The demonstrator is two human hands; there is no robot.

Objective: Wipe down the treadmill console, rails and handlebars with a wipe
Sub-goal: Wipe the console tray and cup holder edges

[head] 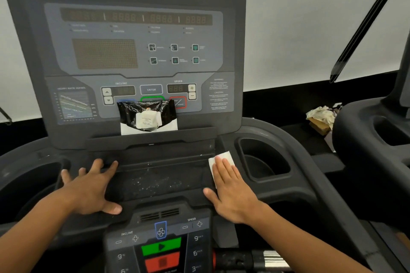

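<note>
My right hand point(230, 186) lies flat, fingers point(224, 167) straight, pressing the wipe point(221, 158) onto the right end of the console point(133, 51) shelf; the wipe shows beyond my fingertips. Just right of those fingers: the right cup holder point(264, 162), a deep dark recess, contents not discernible. My left hand point(91, 188) rests spread and open on the shelf's left end, holding nothing; left of it, the left cup holder point(33, 179), also dark inside. Between my hands the shelf surface point(155, 182) shows wet specks. Beyond my fingers, a wipes packet point(148, 117) leans on the ledge against the buttons. Nearer me: the lower keypad point(162, 244).
</note>
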